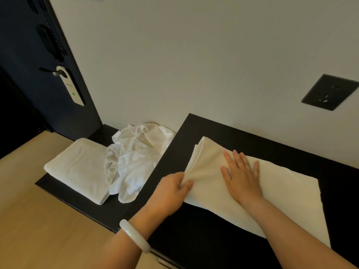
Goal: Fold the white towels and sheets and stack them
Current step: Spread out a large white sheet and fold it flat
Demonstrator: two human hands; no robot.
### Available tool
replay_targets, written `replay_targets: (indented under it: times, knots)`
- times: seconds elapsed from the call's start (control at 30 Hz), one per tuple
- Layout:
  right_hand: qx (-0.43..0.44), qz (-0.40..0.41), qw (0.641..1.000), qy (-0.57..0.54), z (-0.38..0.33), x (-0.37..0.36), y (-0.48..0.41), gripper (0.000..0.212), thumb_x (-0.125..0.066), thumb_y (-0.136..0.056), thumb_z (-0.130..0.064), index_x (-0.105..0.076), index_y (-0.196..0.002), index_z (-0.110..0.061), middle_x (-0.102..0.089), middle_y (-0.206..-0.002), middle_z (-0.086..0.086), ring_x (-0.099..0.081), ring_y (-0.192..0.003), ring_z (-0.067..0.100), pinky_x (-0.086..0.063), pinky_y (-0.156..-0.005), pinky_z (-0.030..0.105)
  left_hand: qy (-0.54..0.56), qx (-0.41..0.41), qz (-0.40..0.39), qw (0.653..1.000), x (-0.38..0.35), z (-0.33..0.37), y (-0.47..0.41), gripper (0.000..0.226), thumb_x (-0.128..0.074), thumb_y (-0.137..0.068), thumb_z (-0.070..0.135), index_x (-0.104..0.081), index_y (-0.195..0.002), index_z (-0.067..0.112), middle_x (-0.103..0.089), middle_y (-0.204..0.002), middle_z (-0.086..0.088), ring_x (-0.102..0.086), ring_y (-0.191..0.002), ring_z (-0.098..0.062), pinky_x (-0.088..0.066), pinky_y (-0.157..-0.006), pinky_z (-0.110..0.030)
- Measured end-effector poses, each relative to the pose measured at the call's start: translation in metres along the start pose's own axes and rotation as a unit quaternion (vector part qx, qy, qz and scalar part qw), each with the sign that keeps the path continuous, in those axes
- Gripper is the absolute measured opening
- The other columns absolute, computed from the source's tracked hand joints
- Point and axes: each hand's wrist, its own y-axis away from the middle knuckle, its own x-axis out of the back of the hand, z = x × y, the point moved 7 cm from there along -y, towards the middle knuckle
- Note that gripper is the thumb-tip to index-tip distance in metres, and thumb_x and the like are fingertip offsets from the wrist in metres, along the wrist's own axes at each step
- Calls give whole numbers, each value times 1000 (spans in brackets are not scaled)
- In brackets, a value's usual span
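Half-folded towel [281,191] on black counter [213,239], long axis running from left hand [174,188] rightward beneath right hand [241,173]. Left hand pinches layered end; right hand, fingers straight, presses cloth flat. Folded stack [77,169] and crumpled linen [136,152] lie left of left hand, the nearer one.

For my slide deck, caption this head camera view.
Left hand pinches the edge of a white towel while the right hand presses it flat on the black counter.

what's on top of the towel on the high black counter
The right hand lies flat on the towel; the left hand pinches its left edge. The cloth beneath them is hidden.
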Motion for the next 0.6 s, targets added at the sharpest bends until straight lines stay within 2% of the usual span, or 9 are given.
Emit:
replay_targets:
  times: [0.1,0.17,0.27,0.33,0.37,0.4,0.47,0.53,0.6]
  knots:
    - [-3,22,1000,-2,3,3,2,63,-6,-97,-57,0,-157,-36,0,-166,-3,4,-153,17,6,-122,51,-76,44,4,996,-6,-15,0,31,-46,-100,44,-52,-88,16,-52,-88,1,-49,-73,-9,-37,-62,-21]
    - [3,23,1000,-8,2,2,3,66,-3,-95,-58,-2,-157,-35,-2,-166,-3,3,-153,16,7,-122,50,-147,57,25,987,-10,-10,2,27,-48,-100,43,-51,-95,17,-47,-90,3,-48,-75,-11,-38,-64,-20]
    - [-4,22,1000,-8,2,0,2,67,-2,-95,-59,-2,-157,-35,-2,-166,-4,4,-153,15,9,-122,48,-330,-79,165,926,-14,38,8,27,-68,-83,29,-59,-100,10,-50,-92,-2,-49,-83,-21,-50,-72,-35]
    - [-5,18,1000,-23,2,2,1,62,-11,-99,-55,-5,-157,-34,-3,-166,-5,4,-152,14,11,-121,46,-327,-170,179,912,-37,67,10,40,-54,-86,34,-64,-114,7,-62,-113,-12,-58,-104,-33,-55,-86,-46]
    - [-1,17,999,-41,2,4,1,59,-17,-102,-52,-8,-157,-34,-4,-166,-5,3,-152,13,12,-121,45,-331,-189,135,915,-56,72,7,51,-41,-93,35,-57,-132,5,-57,-134,-17,-50,-127,-37,-46,-104,-50]
    - [1,16,997,-75,2,7,1,56,-23,-104,-47,-12,-157,-33,-7,-166,-5,1,-152,12,11,-121,44,-341,-198,77,916,-75,72,2,58,-28,-100,36,-37,-148,6,-36,-154,-18,-25,-147,-34,-24,-119,-51]
    - [-24,27,985,-167,7,17,4,51,-31,-106,-36,-22,-156,-27,-14,-165,-3,-4,-152,12,6,-123,41,-366,-178,-12,913,-99,58,-11,61,-6,-103,44,9,-154,15,13,-164,-8,26,-147,-23,17,-118,-46]
    - [-60,44,981,-178,15,21,19,52,-32,-106,-35,-22,-156,-23,-12,-165,-1,-2,-152,13,6,-122,39,-381,-161,-32,910,-106,43,-20,62,2,-100,50,22,-151,19,30,-159,-3,38,-141,-20,26,-114,-45]
    - [-55,65,989,-120,17,17,45,56,-24,-105,-40,-14,-157,-23,-5,-166,-2,5,-152,12,12,-119,37,-405,-154,-33,901,-108,38,-22,63,4,-99,51,23,-150,18,32,-158,-3,39,-140,-21,27,-113,-45]
